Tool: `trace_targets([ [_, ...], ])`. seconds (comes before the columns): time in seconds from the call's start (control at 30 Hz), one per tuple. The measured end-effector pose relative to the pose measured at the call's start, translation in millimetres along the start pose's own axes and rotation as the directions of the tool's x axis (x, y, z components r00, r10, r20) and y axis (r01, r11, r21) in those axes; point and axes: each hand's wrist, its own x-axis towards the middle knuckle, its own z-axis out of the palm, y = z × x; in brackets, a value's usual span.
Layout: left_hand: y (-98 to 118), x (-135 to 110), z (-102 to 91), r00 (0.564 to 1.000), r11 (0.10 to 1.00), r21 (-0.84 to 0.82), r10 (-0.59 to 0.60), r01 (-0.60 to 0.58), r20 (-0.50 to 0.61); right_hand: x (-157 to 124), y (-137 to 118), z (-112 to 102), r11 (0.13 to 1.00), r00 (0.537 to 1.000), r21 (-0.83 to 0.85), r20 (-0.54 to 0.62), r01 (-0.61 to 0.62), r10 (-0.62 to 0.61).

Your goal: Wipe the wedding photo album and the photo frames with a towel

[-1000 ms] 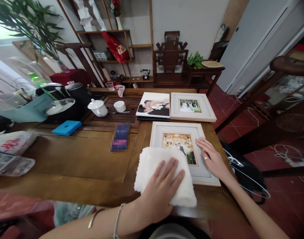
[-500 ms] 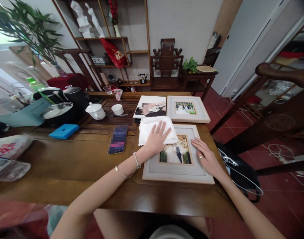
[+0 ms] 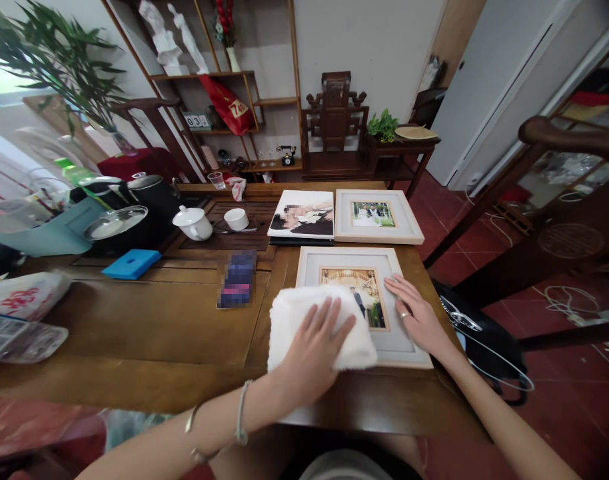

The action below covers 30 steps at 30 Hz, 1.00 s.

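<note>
A white-framed photo [image 3: 387, 265] lies flat at the near right of the wooden table [image 3: 149, 327]. My left hand [image 3: 314, 347] presses flat, fingers spread, on a folded white cloth [image 3: 294, 317] that covers the frame's near left part. My right hand [image 3: 417, 317] rests open on the frame's right border, a ring on one finger. Behind it lie a second white-framed photo [image 3: 379, 217] and a frameless photo print [image 3: 303, 215].
A phone [image 3: 238, 279] lies left of the cloth. Farther back stand a tea tray with a white teapot [image 3: 194, 223] and cup [image 3: 236, 219], a blue sponge [image 3: 132, 264], a black kettle [image 3: 152, 190] and plastic bags [image 3: 19, 293] at the left. Cables [image 3: 489, 347] hang off the table's right edge.
My left hand has dragged the cloth from the frame's far left corner back toward me, over its near left part. The right hand has stayed on the frame's right border.
</note>
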Motion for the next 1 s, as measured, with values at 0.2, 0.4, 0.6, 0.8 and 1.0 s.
trace_targets([
  [0.2,-68,83,-2.8,0.968,0.990,0.063,-0.108,0.125,-0.228,0,0,0,1.000,1.000,0.008,-0.006,0.011,-0.011],
  [0.4,-67,116,-6.8,0.993,0.986,0.167,-0.008,0.028,-0.122,0,1,0,1.000,1.000,0.007,-0.006,0.005,-0.005],
  [0.6,-12,54,-9.2,0.995,0.981,0.177,0.065,-0.078,0.078,1,-1,-1,1.000,1.000,-0.003,0.003,-0.003,0.003],
  [0.8,35,-21,-6.6,0.988,0.970,0.190,0.145,-0.153,0.058,0,-3,-1,1.000,1.000,0.010,-0.006,-0.018,0.018],
  [1.0,19,20,11.4,0.996,0.963,0.268,-0.012,0.037,-0.093,1,-2,-1,1.000,1.000,0.002,0.001,-0.014,0.014],
])
